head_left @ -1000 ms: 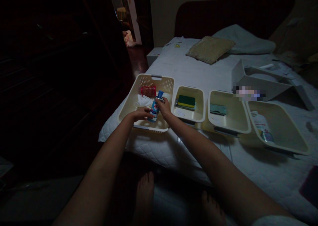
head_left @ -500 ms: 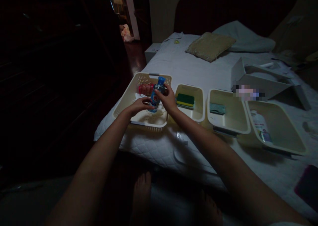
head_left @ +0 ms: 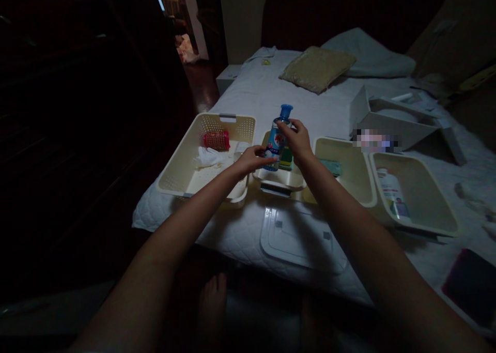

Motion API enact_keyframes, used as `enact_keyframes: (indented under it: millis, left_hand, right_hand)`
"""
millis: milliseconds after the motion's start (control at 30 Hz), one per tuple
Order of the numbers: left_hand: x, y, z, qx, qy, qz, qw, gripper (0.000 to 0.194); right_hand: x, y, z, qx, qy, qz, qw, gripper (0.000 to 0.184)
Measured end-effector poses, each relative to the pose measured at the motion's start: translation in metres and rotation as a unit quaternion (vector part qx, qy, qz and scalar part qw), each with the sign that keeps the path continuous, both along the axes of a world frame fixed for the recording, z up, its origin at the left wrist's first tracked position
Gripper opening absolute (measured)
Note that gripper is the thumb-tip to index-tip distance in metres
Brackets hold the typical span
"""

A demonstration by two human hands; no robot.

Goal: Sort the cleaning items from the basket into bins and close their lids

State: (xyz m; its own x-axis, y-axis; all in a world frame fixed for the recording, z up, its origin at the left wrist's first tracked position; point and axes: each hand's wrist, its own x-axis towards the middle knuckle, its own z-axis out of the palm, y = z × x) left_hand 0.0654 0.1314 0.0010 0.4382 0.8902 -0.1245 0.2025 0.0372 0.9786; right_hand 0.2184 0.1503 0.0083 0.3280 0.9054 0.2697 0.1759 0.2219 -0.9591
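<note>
Both my hands hold a small blue bottle [head_left: 277, 136] with a blue cap, upright in the air above a small cream bin [head_left: 277, 179]. My left hand [head_left: 253, 159] grips its base and my right hand [head_left: 296, 137] pinches it near the neck. A green and yellow sponge [head_left: 287, 158] lies in that bin, partly hidden behind the bottle. To the left stands a perforated cream basket [head_left: 194, 159] with a red roller [head_left: 216, 140] and a white cloth [head_left: 209, 157] in it.
Two more cream bins sit to the right: one [head_left: 349, 169] with a teal cloth [head_left: 330, 167], one [head_left: 422, 198] with a white bottle [head_left: 389, 190]. A clear lid [head_left: 298, 234] lies on the white bed. Behind are pillows [head_left: 318, 68] and an open white box [head_left: 399, 123]. A dark wardrobe stands left.
Both hands lifted the blue bottle out of the perforated basket and carried it rightward, now over the small sponge bin. The view shifted right too.
</note>
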Motion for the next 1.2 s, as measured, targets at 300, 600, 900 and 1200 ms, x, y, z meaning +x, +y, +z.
enact_keyframes:
  millis: [300,600,900,1200]
  left_hand:
    - [0.047,0.006,-0.035,-0.093,0.031,-0.074,0.992,0.049]
    - [0.055,0.01,-0.064,-0.145,0.062,-0.107,0.982,0.043]
    - [0.058,0.009,-0.063,-0.173,0.088,-0.085,0.977,0.039]
    - [0.057,0.002,-0.057,-0.07,0.204,-0.171,0.961,0.023]
  right_hand:
    - [0.05,-0.006,-0.031,-0.098,0.006,-0.062,0.993,0.049]
    - [0.066,-0.005,-0.056,-0.132,-0.085,-0.063,0.986,0.053]
    - [0.06,-0.007,-0.054,-0.134,-0.159,-0.045,0.977,0.049]
    - [0.046,-0.014,-0.045,-0.175,-0.358,-0.016,0.917,0.045]
